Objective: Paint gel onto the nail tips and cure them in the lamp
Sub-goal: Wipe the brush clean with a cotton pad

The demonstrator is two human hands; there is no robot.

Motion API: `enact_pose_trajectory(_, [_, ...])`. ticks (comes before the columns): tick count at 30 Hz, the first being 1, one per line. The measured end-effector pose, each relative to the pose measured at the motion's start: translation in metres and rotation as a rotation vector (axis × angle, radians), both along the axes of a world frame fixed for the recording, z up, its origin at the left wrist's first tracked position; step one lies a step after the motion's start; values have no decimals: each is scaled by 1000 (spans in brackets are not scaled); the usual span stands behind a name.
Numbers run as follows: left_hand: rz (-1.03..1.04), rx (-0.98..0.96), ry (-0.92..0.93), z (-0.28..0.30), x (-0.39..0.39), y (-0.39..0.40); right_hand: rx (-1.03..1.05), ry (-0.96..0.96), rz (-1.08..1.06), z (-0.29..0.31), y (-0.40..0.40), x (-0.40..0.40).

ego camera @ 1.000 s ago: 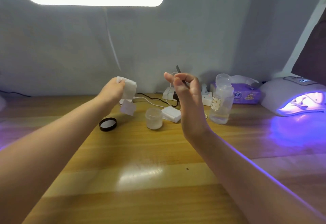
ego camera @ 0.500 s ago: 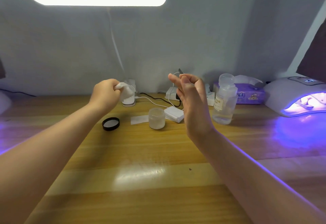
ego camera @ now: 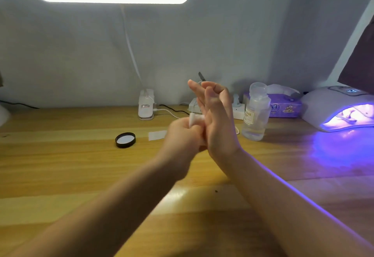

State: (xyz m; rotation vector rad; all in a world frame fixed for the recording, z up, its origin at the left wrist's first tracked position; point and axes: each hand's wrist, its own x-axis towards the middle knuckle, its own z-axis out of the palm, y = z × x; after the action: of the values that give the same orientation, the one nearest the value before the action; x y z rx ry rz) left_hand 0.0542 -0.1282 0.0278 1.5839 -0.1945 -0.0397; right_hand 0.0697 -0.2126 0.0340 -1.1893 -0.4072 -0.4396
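Hands meet above the middle of the desk: the left hand has its grip curled tight on a white wipe, pressed against the upright right hand, whose thumb and forefinger pinch a thin dark tool. Near the desk's right edge the curing lamp glows violet; a clear bottle stands beside it, a black lid further left.

The surface is striped honey-yellow wood. A black lid with a pale lining lies left; a purple printed tissue pack sits far right beside the white curing lamp, which glows violet.
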Motion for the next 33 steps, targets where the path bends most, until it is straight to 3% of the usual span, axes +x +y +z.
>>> enact_pose_trajectory(7, [-72, 20, -123, -15, -21, -18, 7, -21, -68, 1, -7, 3])
enact_pose_trajectory(14, [-213, 11, 30, -14, -38, -7, 16, 2, -99, 6, -17, 9])
enact_pose_trajectory(20, [-44, -266, 97, 7, -9, -5, 30, 94, 54, -6, 0, 6])
enact_pose_trajectory(26, [-49, -146, -46, -7, -24, -18, 162, 72, 65, 4, -8, 5])
enact_pose_trajectory(33, [-92, -38, -20, -14, -62, -14, 199, 60, 0, 18, -15, 4])
